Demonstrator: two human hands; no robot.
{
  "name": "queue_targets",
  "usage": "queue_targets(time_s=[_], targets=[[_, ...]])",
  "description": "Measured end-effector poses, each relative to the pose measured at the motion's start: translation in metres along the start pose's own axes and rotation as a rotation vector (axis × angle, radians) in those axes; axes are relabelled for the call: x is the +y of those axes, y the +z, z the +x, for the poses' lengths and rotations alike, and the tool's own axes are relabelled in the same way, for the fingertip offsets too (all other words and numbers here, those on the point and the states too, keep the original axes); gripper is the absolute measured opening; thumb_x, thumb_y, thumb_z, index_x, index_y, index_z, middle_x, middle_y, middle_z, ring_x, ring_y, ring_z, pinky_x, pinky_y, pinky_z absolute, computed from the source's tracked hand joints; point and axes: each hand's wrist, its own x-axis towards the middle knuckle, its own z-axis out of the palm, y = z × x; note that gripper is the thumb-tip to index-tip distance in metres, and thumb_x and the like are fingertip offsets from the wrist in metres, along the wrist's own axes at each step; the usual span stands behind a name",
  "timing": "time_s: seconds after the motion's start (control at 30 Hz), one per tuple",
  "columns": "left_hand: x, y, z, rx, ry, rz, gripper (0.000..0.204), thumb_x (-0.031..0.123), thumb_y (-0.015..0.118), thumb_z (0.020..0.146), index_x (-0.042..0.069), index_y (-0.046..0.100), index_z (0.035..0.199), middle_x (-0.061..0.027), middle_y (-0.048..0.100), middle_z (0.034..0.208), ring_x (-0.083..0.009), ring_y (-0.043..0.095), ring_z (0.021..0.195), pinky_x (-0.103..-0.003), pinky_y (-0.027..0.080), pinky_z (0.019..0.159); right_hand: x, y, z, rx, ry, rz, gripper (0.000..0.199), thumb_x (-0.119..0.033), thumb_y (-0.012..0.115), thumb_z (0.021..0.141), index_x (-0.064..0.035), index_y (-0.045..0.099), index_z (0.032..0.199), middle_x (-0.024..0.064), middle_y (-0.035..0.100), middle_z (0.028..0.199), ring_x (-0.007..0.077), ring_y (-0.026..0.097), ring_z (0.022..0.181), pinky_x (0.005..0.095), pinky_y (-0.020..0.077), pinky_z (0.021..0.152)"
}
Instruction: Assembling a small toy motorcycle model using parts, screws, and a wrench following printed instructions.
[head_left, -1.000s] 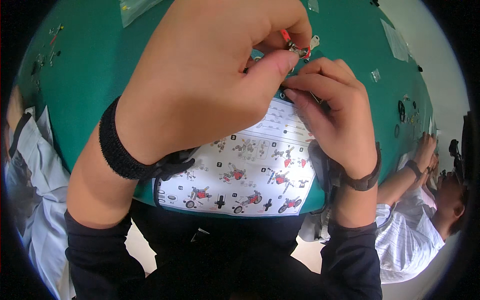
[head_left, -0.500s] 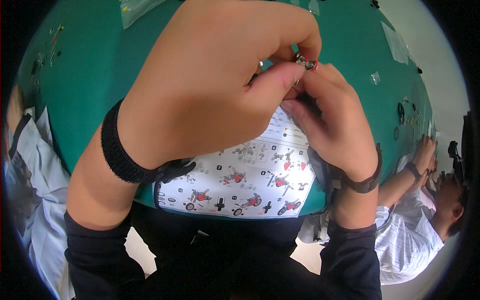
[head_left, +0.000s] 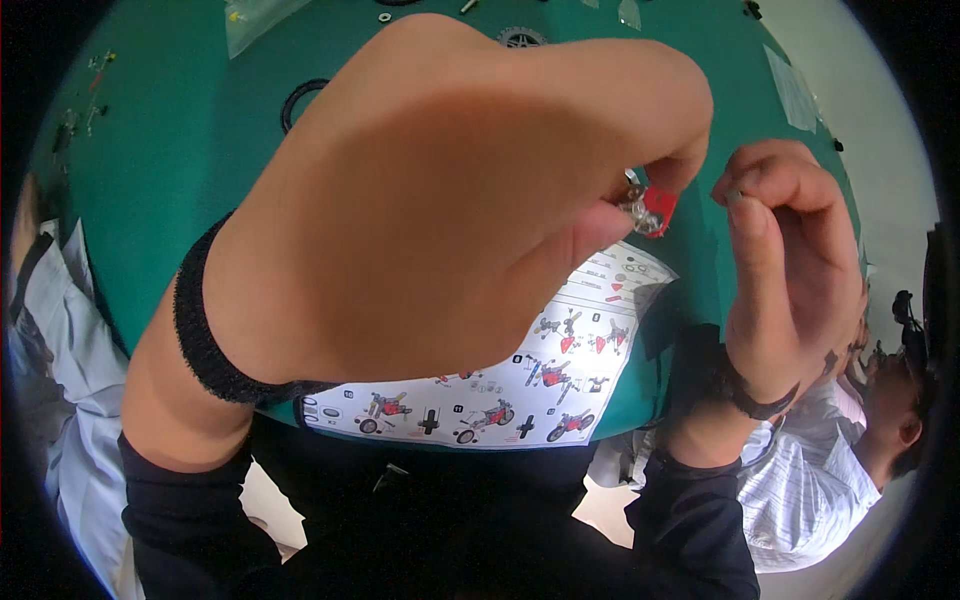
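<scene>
My left hand [head_left: 440, 210] fills the middle of the view, raised close to the camera, its thumb and fingers pinched on a small red and metal part [head_left: 648, 208]. To the right of it, a short gap away, my right hand [head_left: 790, 270] is held up with its fingers curled and apart, nothing visible in it. Below both hands a printed instruction sheet [head_left: 530, 370] with small pictures of a red vehicle lies on the green table [head_left: 170, 160] at its near edge.
A black rubber ring [head_left: 298, 100], a black gear wheel [head_left: 520, 38] and clear plastic bags [head_left: 250, 18] lie further back on the table. Small parts lie at the far left [head_left: 85, 100]. Another person in a striped shirt [head_left: 820, 490] sits at the lower right.
My right hand has let go of the small part and drawn away to the right. My left hand keeps the part and has come nearer to the camera.
</scene>
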Motion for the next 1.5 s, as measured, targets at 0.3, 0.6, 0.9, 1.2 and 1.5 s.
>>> queue_targets(time_s=[0.3, 0.6, 0.9, 1.2, 1.5], targets=[[0.010, 0.014, -0.009, 0.028, -0.236, -0.331, 0.018, 0.004, 0.075, 0.080, -0.001, 0.059, 0.086, -0.0103, 0.062, 0.079, -0.0234, 0.071, 0.071, -0.028, 0.054, 0.062, 0.001, -0.007, 0.005, -0.275, -0.173, 0.050, 0.013, -0.006, 0.062, 0.085, 0.0046, 0.059, 0.092, 0.0175, 0.059, 0.103, 0.0236, 0.056, 0.094, 0.0317, 0.0428, 0.083], [0.012, 0.011, -0.007, -0.070, -0.206, -0.322, 0.023, 0.013, 0.078, 0.081, 0.006, 0.057, 0.076, -0.0051, 0.060, 0.076, -0.0215, 0.065, 0.064, -0.028, 0.049, 0.058, -0.009, -0.008, 0.002, -0.387, 0.039, 0.153, 0.016, -0.007, 0.069, 0.079, 0.0065, 0.063, 0.086, 0.0204, 0.062, 0.108, 0.0273, 0.060, 0.099, 0.0351, 0.0441, 0.090], [0.010, 0.017, -0.012, -0.079, -0.202, -0.367, 0.028, 0.019, 0.080, 0.080, 0.005, 0.056, 0.076, -0.0055, 0.059, 0.076, -0.0201, 0.063, 0.063, -0.027, 0.048, 0.057, -0.012, -0.004, 0.001, -0.357, 0.062, 0.171, 0.019, -0.005, 0.074, 0.070, 0.0080, 0.065, 0.081, 0.0196, 0.066, 0.099, 0.0270, 0.063, 0.091, 0.0354, 0.0470, 0.085], [0.011, 0.017, -0.010, 0.000, -0.227, -0.416, 0.028, 0.016, 0.080, 0.081, 0.003, 0.055, 0.076, -0.0064, 0.059, 0.076, -0.0194, 0.067, 0.065, -0.026, 0.052, 0.058, -0.009, -0.006, 0.003, -0.366, 0.014, 0.169, 0.020, -0.007, 0.074, 0.069, 0.0070, 0.065, 0.079, 0.0182, 0.067, 0.092, 0.0273, 0.064, 0.085, 0.0339, 0.0476, 0.079], [0.009, 0.030, -0.018, 0.088, -0.232, -0.514, 0.027, 0.014, 0.079, 0.081, 0.002, 0.055, 0.078, -0.0069, 0.059, 0.076, -0.0198, 0.070, 0.068, -0.026, 0.055, 0.060, -0.011, -0.001, 0.001, -0.335, 0.048, 0.200, 0.019, -0.008, 0.073, 0.069, 0.0068, 0.065, 0.078, 0.0176, 0.067, 0.090, 0.0267, 0.064, 0.084, 0.0337, 0.0479, 0.077]])
